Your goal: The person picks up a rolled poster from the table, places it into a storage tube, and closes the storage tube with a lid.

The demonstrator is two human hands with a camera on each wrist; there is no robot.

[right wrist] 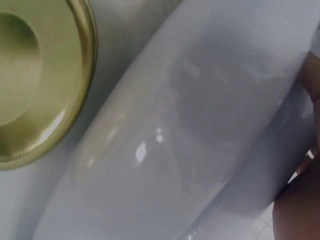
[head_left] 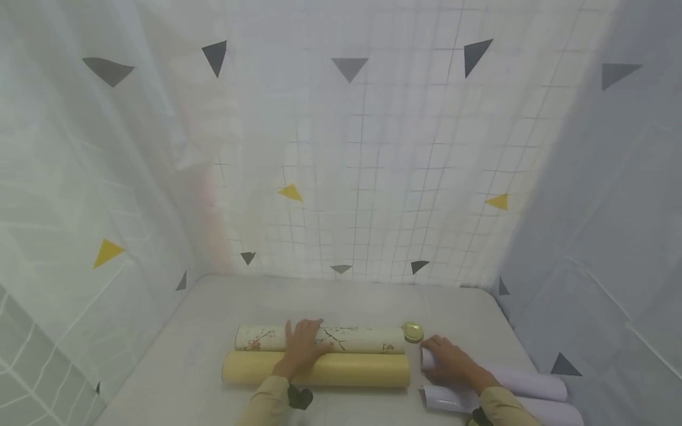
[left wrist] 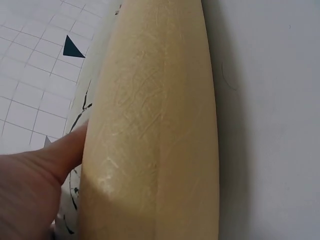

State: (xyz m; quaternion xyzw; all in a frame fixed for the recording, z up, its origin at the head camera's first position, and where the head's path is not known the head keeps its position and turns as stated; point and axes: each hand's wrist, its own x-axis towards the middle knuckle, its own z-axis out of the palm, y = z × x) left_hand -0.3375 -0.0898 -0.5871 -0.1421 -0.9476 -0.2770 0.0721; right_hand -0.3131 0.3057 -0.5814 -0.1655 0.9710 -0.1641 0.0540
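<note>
The two hands are well apart on a pale tabletop (head_left: 330, 408). The left hand (head_left: 303, 349) grips a cream roll with a branch-and-blossom print (head_left: 367, 338); a yellow roll (head_left: 362, 371) lies alongside, under that wrist. The right hand (head_left: 450, 361) grips the end of a pale lilac roll (head_left: 527, 381). A second lilac roll (head_left: 447, 399) lies below that hand, and a round gold object (head_left: 412, 332) sits just beside its fingertips.

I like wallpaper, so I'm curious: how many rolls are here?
4: a flowered roll under the left hand, a yellow roll on its near side, a white roll under the right hand, another white roll on its near side.
</note>
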